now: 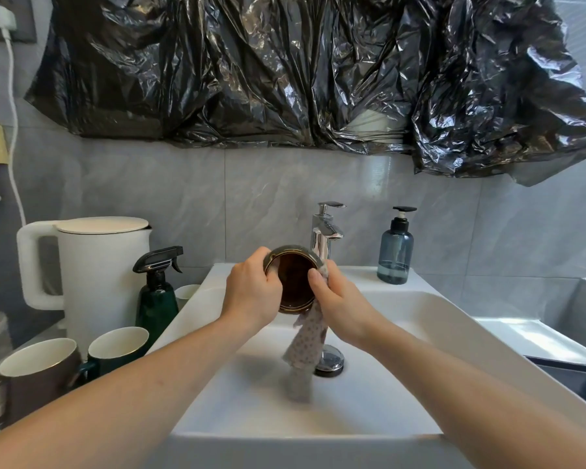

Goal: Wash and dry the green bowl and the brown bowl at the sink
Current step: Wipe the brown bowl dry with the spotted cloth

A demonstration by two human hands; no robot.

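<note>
Above the white rectangular ceramic sink [430, 319], the person holds the round brown glazed bowl [293, 280] tipped on its side, with its dark inside facing the camera. The left hand [252, 292] grips the bowl's left rim and wall, fingers curled round the outside. The right hand [335, 299] holds the bowl's right edge through a grey dotted cloth [307, 343]: the thumb presses the cloth against the rim, and the rest of the cloth hangs down loose toward the basin, its lower end blurred. The bowl sits just in front of the chrome tap [326, 231], well above the chrome drain plug [330, 362].

To the right of the tap, a blue translucent pump bottle [395, 252] stands on the sink's back ledge. To the left of the sink stand a white electric kettle [99, 275], a dark green spray bottle with a black trigger [157, 296], a dark green mug with a white inside [117, 350] and a brown mug with a white inside [36, 374]. Crumpled black plastic sheeting [301, 69] hangs on the grey tiled wall above.
</note>
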